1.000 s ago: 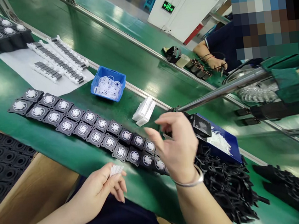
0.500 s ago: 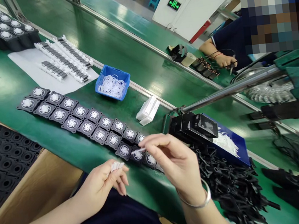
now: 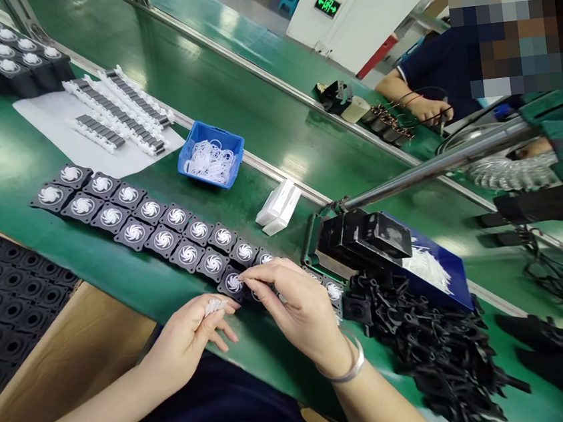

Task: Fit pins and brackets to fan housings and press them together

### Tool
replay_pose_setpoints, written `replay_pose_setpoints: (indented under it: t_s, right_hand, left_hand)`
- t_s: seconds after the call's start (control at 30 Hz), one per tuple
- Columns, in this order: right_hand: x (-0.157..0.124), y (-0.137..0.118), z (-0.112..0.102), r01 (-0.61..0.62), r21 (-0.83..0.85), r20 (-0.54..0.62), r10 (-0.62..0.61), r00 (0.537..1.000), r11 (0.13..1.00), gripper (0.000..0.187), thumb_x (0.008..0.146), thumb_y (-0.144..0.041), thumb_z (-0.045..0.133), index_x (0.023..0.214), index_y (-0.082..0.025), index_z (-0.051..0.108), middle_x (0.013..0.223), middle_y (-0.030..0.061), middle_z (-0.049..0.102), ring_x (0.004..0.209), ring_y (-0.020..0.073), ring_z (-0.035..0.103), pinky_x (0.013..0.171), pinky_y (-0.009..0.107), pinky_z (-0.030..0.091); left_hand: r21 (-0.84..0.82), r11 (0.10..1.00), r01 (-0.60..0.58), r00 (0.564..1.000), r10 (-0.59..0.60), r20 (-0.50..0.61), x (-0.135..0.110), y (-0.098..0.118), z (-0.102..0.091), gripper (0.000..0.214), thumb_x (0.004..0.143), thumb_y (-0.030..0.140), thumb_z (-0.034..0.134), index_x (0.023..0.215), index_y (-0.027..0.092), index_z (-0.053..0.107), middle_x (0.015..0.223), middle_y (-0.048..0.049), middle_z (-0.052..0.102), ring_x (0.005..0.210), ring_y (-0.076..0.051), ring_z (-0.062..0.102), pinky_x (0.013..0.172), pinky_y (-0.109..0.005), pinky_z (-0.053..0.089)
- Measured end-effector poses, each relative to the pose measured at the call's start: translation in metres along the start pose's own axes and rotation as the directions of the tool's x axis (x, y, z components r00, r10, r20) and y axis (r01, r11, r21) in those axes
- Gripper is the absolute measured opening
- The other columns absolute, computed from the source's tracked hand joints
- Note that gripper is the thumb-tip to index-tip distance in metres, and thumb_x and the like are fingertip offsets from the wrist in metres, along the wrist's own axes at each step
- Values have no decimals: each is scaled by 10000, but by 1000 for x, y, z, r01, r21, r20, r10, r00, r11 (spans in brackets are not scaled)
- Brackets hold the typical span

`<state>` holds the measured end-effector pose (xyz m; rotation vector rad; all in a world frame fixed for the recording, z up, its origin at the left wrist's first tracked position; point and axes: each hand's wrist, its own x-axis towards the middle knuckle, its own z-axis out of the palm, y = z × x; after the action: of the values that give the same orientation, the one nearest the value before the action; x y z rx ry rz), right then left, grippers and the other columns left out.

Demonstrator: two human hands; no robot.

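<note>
Two staggered rows of black square housings [image 3: 134,233] with white swirl-bladed impellers run diagonally along the bench. My left hand [image 3: 193,331] is closed around a small bunch of thin white sticks [image 3: 214,306], their ends showing between thumb and fingers. Over the near row, my right hand [image 3: 296,303] pinches a thin white stick, now mostly hidden by the fingertips. Those fingertips are at the edge of one impeller [image 3: 233,282]; whether they touch it I cannot tell. My right hand and wrist cover several housings behind them.
A blue bin [image 3: 212,154] holds white rings. White blocks [image 3: 279,206], black blocks [image 3: 365,239], a blue tray [image 3: 457,280] of white sticks and a heap of black parts [image 3: 427,350] lie rightward. A metal bar [image 3: 437,164] crosses the right side. A co-worker's hand [image 3: 432,111] works beyond.
My right hand has moved left, bringing its pinched fingertips from above the row to an impeller. My left hand stays nearly in place with its bunch of sticks.
</note>
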<state>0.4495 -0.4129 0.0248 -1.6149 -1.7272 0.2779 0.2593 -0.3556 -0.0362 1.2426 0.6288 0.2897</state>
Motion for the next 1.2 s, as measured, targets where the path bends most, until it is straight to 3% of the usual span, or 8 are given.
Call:
replay_pose_setpoints:
  t_s: [0.3,0.5,0.7,0.77,0.9,1.03,1.13,1.2]
  right_hand:
    - [0,10,5,42,-170,83,-28,996,985,31,936,-202,620,967,-202,616,905,54,705,848,186,621,780,353,480]
    - [3,-2,-22,-48,-284,-272,-32,962,958,134,901,-195,664,1014,-211,593,938,67,633,895,193,598,807,354,488]
    - [2,-12,-7,-2,25,194,-3,981,1000,234,909,-332,667,1098,-200,627,992,64,661,948,180,610,833,324,520]
    - [3,-13,2,-18,77,223,1,975,997,101,940,-292,623,961,-196,647,890,41,657,871,159,608,801,309,515]
    - [10,-16,3,-69,180,230,26,973,981,163,932,-267,636,786,-193,631,762,14,636,755,135,602,700,271,504]
    - [25,-12,-10,-179,332,45,174,984,926,107,929,-250,638,834,-205,652,822,13,703,766,132,670,706,258,546]
    - [40,-1,-12,-242,223,-122,273,954,944,64,933,-259,632,935,-220,683,884,7,743,813,142,706,761,266,557]
    - [49,8,-7,-215,96,-105,225,969,972,76,936,-257,626,953,-227,693,893,-1,750,816,141,708,767,259,545]
  left_hand:
    - [-4,1000,-7,1000,7,-3,4,3,-1,357,1025,426,400,1104,156,620,1137,-102,622,817,-170,693,689,-296,632]
    - [3,1000,-3,1000,3,-9,6,3,-1,367,1020,439,405,1085,147,618,1148,-113,620,812,-172,696,663,-287,628]
    - [54,996,-75,997,72,39,4,6,-1,331,1027,406,409,1018,156,626,892,-49,649,723,-151,694,709,-288,615]
    - [51,993,-108,993,105,51,2,9,-1,333,1027,409,411,965,159,623,839,-37,642,717,-152,694,708,-285,613]
    - [-5,992,-125,991,125,45,-1,15,-2,356,1026,431,404,940,154,611,852,-48,646,717,-158,698,677,-284,614]
    - [-78,993,-93,995,91,-29,-3,15,-3,346,1021,444,421,1003,149,600,854,-53,658,693,-158,693,662,-294,608]
    - [-120,992,-49,996,40,-77,-2,12,-5,362,1012,468,437,1026,141,593,852,-54,656,678,-159,686,641,-296,600]
    - [-135,991,-17,997,7,-75,-2,9,-6,372,1005,483,445,1022,140,586,850,-54,654,671,-158,682,629,-296,597]
